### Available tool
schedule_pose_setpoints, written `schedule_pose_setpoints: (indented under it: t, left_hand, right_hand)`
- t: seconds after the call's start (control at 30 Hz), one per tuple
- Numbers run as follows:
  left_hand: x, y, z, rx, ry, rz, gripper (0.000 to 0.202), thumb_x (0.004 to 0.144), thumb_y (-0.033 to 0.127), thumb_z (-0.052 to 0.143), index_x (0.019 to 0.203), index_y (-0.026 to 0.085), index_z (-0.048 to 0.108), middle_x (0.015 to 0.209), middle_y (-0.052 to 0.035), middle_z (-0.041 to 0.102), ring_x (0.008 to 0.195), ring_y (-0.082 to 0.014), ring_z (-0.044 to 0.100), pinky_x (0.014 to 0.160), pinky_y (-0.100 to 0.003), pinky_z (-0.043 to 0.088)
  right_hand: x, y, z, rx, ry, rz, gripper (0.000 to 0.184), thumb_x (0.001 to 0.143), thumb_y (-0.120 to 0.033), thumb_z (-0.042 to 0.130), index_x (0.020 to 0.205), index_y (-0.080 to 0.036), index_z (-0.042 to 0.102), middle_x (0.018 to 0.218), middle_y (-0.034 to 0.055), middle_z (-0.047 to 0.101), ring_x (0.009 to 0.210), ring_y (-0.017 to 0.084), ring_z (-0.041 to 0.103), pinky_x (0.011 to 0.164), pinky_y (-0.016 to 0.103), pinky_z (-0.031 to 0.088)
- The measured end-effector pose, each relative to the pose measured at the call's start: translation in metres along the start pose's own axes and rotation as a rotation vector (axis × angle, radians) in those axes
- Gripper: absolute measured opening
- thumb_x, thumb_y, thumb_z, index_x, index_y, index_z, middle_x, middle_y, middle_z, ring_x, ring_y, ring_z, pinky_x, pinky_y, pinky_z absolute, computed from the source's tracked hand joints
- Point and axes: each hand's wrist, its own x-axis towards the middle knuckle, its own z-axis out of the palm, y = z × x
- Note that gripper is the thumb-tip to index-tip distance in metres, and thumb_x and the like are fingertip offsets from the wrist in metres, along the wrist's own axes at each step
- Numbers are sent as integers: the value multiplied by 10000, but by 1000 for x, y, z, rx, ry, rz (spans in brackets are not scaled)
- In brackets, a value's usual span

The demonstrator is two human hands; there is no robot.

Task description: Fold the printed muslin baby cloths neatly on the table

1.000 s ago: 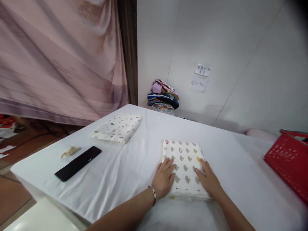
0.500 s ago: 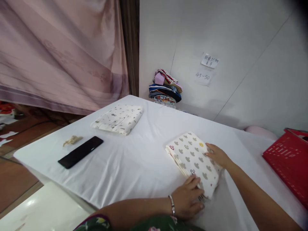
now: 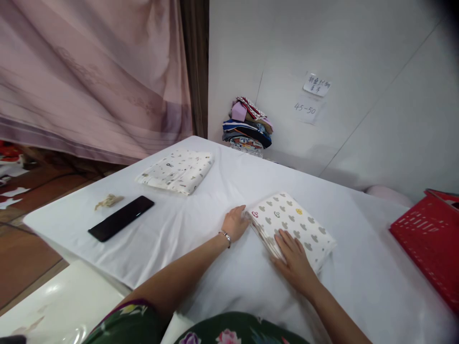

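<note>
A folded white cloth [image 3: 297,224] with grey mushroom-like shapes and a few coloured ones lies on the white-covered table. At its left corner is my left hand [image 3: 234,224], wearing a silver bracelet, with its fingers closed on the layered edge. My right hand [image 3: 296,263] rests flat on the front part of the same cloth, fingers stretched out and the thumb near the left edge. Farther back to the left lies a second folded white cloth [image 3: 177,171] with a small scattered print, apart from both hands.
A black phone [image 3: 122,218] and a small beige crumpled scrap [image 3: 109,201] lie on the left of the white table [image 3: 211,200]. A red basket [image 3: 428,243] stands at the right. Several folded fabrics [image 3: 247,126] are stacked by the wall beyond the table.
My left hand has moved from the cloth's near edge up to its left corner. My right hand has gone from the right edge to the front of the cloth.
</note>
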Motion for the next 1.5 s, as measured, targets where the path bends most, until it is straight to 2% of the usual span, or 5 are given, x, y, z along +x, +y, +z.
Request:
schedule_pose_setpoints:
  t: [0.4, 0.63, 0.97, 1.37, 1.5]
  left_hand:
    - [18, 10, 15, 26, -63, 33, 522, 701, 270, 599, 1216, 231, 523, 1086, -38, 621, 1058, -207, 521, 975, -337, 332]
    - [21, 10, 9, 20, -25, 37, 343, 767, 188, 467, 1058, 280, 624, 908, 9, 668, 956, -177, 553, 919, -324, 353]
    - [-11, -2, -24, 71, 94, 129, 315, 751, 162, 474, 994, 253, 654, 919, -26, 670, 966, -186, 548, 933, -349, 321]
    - [-37, 1, -39, 67, 73, 107, 336, 746, 163, 475, 1011, 273, 650, 947, -7, 667, 971, -174, 547, 956, -328, 316]
    - [-52, -5, -47, 86, -9, 47, 296, 749, 184, 485, 967, 284, 658, 894, 6, 675, 958, -178, 562, 953, -335, 337]
  right_hand:
    - [-29, 2, 21, -286, 242, -66, 500, 857, -298, 421, 1339, -176, 369, 1429, 107, 311, 1312, 273, 260, 1024, 482, 242]
    - [-31, 3, 22, -336, 262, -96, 505, 824, -159, 393, 1329, -160, 379, 1401, 112, 359, 1304, 257, 282, 1006, 446, 283]
    - [-40, 1, 16, -333, 224, -207, 600, 755, -69, 403, 1347, -160, 358, 1431, 107, 307, 1313, 255, 266, 1005, 426, 306]
    - [-49, 4, 24, -242, 259, -263, 674, 721, -5, 362, 1369, -183, 331, 1433, 92, 304, 1312, 241, 276, 995, 424, 348]
    - [-56, 5, 28, -204, 242, -260, 697, 723, -3, 357, 1384, -219, 310, 1444, 72, 282, 1322, 241, 254, 1004, 440, 340]
